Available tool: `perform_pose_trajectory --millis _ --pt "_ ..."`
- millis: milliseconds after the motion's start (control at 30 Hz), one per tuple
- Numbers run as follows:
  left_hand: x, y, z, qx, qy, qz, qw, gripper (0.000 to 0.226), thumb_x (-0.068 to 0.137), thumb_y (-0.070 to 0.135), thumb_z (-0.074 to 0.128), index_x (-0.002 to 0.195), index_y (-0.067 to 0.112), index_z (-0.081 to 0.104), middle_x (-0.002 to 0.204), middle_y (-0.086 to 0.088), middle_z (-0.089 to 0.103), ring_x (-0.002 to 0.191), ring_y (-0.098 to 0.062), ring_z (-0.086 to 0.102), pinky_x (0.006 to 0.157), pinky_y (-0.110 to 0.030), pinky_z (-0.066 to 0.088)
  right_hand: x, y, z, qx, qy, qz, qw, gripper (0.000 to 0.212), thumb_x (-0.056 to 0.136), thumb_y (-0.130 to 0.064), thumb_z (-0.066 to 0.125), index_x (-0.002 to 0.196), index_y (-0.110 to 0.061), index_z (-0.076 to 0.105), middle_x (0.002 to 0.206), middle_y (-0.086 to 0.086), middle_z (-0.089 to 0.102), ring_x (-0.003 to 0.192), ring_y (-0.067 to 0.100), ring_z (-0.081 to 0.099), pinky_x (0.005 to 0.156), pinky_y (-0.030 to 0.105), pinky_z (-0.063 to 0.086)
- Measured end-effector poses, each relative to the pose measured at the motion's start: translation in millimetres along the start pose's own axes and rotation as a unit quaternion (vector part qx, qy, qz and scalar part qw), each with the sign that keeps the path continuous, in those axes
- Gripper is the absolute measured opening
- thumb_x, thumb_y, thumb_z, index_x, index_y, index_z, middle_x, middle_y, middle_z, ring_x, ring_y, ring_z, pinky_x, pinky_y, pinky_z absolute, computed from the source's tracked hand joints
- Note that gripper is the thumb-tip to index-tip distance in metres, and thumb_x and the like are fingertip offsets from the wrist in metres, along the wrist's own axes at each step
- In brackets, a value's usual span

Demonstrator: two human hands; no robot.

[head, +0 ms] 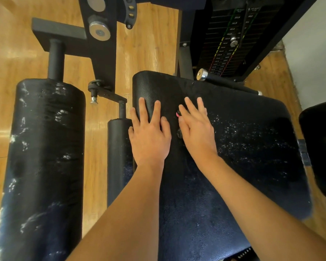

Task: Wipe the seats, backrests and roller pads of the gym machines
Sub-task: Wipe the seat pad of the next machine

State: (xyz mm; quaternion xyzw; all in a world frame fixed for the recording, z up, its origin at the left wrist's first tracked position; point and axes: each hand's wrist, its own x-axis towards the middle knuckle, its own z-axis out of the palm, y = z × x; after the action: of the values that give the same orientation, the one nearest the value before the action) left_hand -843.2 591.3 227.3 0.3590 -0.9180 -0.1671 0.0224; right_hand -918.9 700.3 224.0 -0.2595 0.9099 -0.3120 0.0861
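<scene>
A black padded seat (233,176) fills the middle and right of the head view. White specks dot its right half. My left hand (149,136) lies flat on the seat's far left corner with its fingers spread and straight. Beside it, my right hand (196,129) presses flat on the seat, fingers straight. A small pink-tipped thing (178,114) and a dark lump (180,133) peek out from under the right hand; I cannot tell what they are. A large black roller pad (45,157), streaked with white, stands at the left. A smaller roller pad (119,151) sits between it and the seat.
A black steel frame arm (100,53) with bolts rises at the top centre. The weight stack (224,46) stands at the top right behind a chrome-capped bar (202,74). Another black pad (320,147) is at the right edge. Wooden floor (149,44) lies below.
</scene>
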Motion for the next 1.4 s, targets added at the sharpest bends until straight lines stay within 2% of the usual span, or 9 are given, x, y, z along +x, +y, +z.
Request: perform_pose_trajectory --millis 133,367,567,800,933,1133,1267,1400 --pt "-1 0 0 0.000 -0.003 -0.002 1.000 0.055 0.107 0.046 0.025 0.161 0.036 0.027 0.173 -0.001 0.006 0.158 -0.032 0.006 0.117 -0.058 0.035 15 0 0 -0.005 -0.003 -0.005 1.000 0.037 0.109 -0.022 0.048 0.142 -0.008 0.058 0.162 0.005 0.038 0.158 0.029 0.010 0.123 0.044 0.016" --pt "0 -1 3 0.005 0.002 0.001 1.000 0.054 0.108 0.046 0.026 0.161 0.035 0.026 0.173 -0.002 0.007 0.158 -0.032 0.006 0.119 -0.058 0.033 23 -1 2 -0.002 0.009 -0.009 1.000 0.038 0.108 -0.020 0.048 0.143 -0.008 0.057 0.163 0.006 0.038 0.157 0.030 0.011 0.124 0.045 0.012" --pt "2 -3 4 -0.003 0.003 0.013 1.000 0.054 0.109 0.047 0.024 0.162 0.038 0.023 0.173 -0.002 0.005 0.159 -0.031 0.001 0.123 -0.057 0.026 -30 5 1 0.008 0.013 -0.018 1.000 0.036 0.107 -0.017 0.052 0.141 -0.009 0.059 0.161 0.004 0.039 0.157 0.026 0.011 0.125 0.046 0.015" --pt "2 -3 3 -0.013 0.004 0.013 1.000 0.053 0.109 0.048 0.025 0.161 0.039 0.023 0.173 -0.001 0.005 0.159 -0.030 0.001 0.124 -0.056 0.024 6 -2 0 0.004 -0.014 -0.001 1.000 0.037 0.109 -0.021 0.047 0.143 -0.007 0.057 0.162 0.007 0.038 0.157 0.032 0.011 0.126 0.049 0.015" --pt "3 -3 3 -0.018 0.007 0.012 1.000 0.053 0.108 0.047 0.025 0.161 0.037 0.026 0.173 -0.002 0.007 0.159 -0.031 0.003 0.121 -0.057 0.027 -6 -3 0 -0.006 -0.011 -0.006 1.000 0.038 0.109 -0.019 0.047 0.143 -0.007 0.057 0.163 0.008 0.037 0.157 0.033 0.011 0.126 0.052 0.019" --pt "3 -4 3 -0.018 0.008 0.015 1.000 0.053 0.109 0.047 0.026 0.161 0.036 0.027 0.173 -0.002 0.007 0.159 -0.032 0.003 0.122 -0.058 0.026 -44 -3 0 0.002 -0.013 -0.025 1.000 0.037 0.108 -0.017 0.051 0.142 -0.007 0.058 0.161 0.006 0.040 0.157 0.030 0.012 0.125 0.044 0.013" --pt "3 -4 3 -0.019 0.009 0.015 1.000 0.053 0.109 0.046 0.026 0.161 0.036 0.027 0.173 -0.002 0.007 0.159 -0.031 0.002 0.122 -0.058 0.026 -20 -9 1 -0.006 -0.014 -0.012 1.000 0.036 0.108 -0.017 0.049 0.141 -0.005 0.058 0.160 0.009 0.041 0.156 0.035 0.014 0.126 0.052 0.018" --pt "3 -4 4 -0.017 0.015 0.019 1.000 0.053 0.109 0.046 0.026 0.160 0.036 0.028 0.173 -0.003 0.008 0.158 -0.032 0.004 0.122 -0.058 0.027 5 -14 1 -0.016 -0.017 0.012 1.000 0.038 0.110 -0.020 0.045 0.144 -0.007 0.055 0.164 0.007 0.034 0.158 0.032 0.007 0.127 0.050 0.014"
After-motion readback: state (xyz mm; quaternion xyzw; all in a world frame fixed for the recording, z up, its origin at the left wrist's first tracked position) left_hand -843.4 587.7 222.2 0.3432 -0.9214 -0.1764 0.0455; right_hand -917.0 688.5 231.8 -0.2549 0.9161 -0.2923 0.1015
